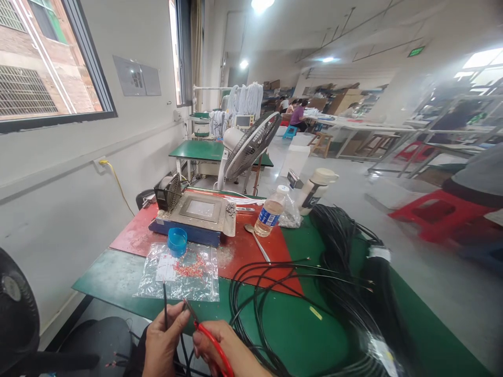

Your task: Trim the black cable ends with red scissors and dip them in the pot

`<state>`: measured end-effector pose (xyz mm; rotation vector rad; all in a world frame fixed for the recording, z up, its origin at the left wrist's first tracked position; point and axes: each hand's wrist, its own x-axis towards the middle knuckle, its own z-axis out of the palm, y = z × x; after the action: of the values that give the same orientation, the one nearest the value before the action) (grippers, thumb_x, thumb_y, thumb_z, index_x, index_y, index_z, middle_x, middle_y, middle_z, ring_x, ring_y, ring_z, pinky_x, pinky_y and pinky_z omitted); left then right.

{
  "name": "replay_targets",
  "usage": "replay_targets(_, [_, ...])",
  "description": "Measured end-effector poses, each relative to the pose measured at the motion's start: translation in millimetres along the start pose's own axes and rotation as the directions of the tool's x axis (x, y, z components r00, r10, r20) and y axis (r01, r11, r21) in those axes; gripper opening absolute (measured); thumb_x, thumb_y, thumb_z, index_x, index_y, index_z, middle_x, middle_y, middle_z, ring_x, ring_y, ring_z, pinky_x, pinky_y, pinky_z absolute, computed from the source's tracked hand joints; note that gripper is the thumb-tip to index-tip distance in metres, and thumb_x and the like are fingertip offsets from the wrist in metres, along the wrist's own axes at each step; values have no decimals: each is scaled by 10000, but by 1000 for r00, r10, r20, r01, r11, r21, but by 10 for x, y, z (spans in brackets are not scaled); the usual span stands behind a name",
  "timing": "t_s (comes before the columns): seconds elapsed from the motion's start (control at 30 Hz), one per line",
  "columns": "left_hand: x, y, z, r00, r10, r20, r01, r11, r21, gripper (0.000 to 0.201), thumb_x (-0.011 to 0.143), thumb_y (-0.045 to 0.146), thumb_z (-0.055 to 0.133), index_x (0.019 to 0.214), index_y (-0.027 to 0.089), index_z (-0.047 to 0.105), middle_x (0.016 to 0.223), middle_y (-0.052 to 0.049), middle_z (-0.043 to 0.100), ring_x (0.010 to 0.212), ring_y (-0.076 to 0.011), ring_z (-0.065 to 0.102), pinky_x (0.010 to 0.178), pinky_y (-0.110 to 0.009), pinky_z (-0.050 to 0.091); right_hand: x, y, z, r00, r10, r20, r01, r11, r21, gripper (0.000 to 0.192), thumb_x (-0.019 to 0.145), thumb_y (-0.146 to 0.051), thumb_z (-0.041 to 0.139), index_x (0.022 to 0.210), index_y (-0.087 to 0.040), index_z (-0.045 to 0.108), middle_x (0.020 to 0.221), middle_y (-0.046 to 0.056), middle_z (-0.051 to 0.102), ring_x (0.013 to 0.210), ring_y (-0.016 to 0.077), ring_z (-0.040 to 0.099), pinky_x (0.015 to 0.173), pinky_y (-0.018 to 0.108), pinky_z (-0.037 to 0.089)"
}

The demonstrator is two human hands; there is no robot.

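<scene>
My left hand point(163, 332) grips a black cable point(165, 298), whose end sticks up above the fingers. My right hand point(222, 340) is closed round red-handled scissors point(212, 340). Their blades point up and left, with the tips beside my left thumb and a cable end pinched there. Just beyond the hands lies a clear plastic bag point(149, 277) with small red pieces point(190, 265) scattered on it. A blue round cap or cup point(177, 242) stands on the bag's far side. Loops of black cable point(255, 293) lie to the right.
A blue-based device with a metal plate point(184, 222) and small fan stands behind the bag. A bottle point(269, 212), a spoon point(257, 243) and a cream flask point(314, 191) are to its right. Thick black cable bundles point(334, 235) cover the table's right side. People sit farther back.
</scene>
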<state>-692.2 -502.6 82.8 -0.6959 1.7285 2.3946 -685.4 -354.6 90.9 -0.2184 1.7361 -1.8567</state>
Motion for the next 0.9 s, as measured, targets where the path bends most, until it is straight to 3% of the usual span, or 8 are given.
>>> replay_targets(0.37, [-7, 55, 23, 996, 89, -12, -87, 986, 143, 451, 478, 432, 830, 824, 158, 734, 783, -46, 716, 798, -216, 619, 678, -234, 479, 30, -70, 109, 999, -3, -32, 11, 969, 248, 614, 681, -738, 515, 662, -125, 544, 468, -49, 388, 352, 38, 314, 365, 180, 221])
replay_targets(0.47, [-4, 32, 14, 996, 73, 44, -79, 988, 136, 426, 512, 421, 823, 827, 150, 732, 795, -50, 718, 808, -206, 619, 692, -223, 474, 64, -133, 61, 981, -72, -179, 123, 948, 295, 585, 707, -721, 507, 667, -137, 520, 494, -43, 384, 391, 49, 323, 392, 190, 220])
replay_targets(0.5, [1, 5, 4, 998, 51, 43, -56, 991, 122, 428, 504, 417, 830, 821, 147, 732, 804, -52, 720, 810, -197, 620, 700, -212, 473, 67, -194, -2, 950, -97, -298, 191, 933, 304, 560, 720, -704, 511, 672, -146, 506, 510, -41, 388, 415, 55, 334, 412, 192, 233])
replay_targets(0.57, [15, -62, -21, 1000, -4, -8, 5, 997, 72, 454, 462, 416, 851, 807, 145, 735, 814, -55, 724, 802, -177, 626, 698, -190, 470, 50, -358, -184, 822, -137, -553, 332, 904, 270, 509, 743, -664, 524, 687, -160, 481, 553, -35, 404, 477, 68, 360, 464, 198, 268])
replay_targets(0.63, [26, -112, -38, 995, -62, -81, 63, 998, 5, 481, 413, 417, 869, 795, 155, 739, 804, -51, 726, 784, -165, 635, 681, -178, 474, 8, -507, -368, 737, -177, -652, 362, 918, 160, 472, 746, -629, 550, 685, -168, 469, 582, -30, 415, 516, 79, 370, 500, 208, 289])
replay_targets(0.73, [20, -86, -19, 990, -136, -39, 132, 987, -91, 482, 392, 396, 883, 792, 167, 742, 805, -49, 727, 804, -161, 644, 698, -171, 481, -50, -496, -451, 832, -204, -516, 215, 976, -39, 429, 750, -567, 588, 664, -162, 476, 587, -27, 406, 544, 87, 363, 517, 215, 286])
replay_targets(0.8, [-5, -10, 23, 984, -176, 34, 179, 974, -137, 480, 395, 376, 888, 800, 166, 742, 796, -46, 724, 812, -152, 641, 706, -153, 478, -60, -298, -342, 909, -170, -379, 138, 984, -111, 431, 748, -565, 585, 670, -152, 493, 586, -25, 405, 545, 86, 356, 510, 214, 276])
replay_targets(0.9, [-74, 115, 108, 974, -217, 70, 226, 956, -189, 474, 390, 340, 896, 800, 165, 735, 734, -18, 707, 733, -119, 627, 654, -134, 474, -39, 106, -65, 953, -132, -274, 106, 989, -106, 451, 754, -586, 555, 709, -139, 526, 589, -18, 424, 535, 83, 360, 499, 209, 277])
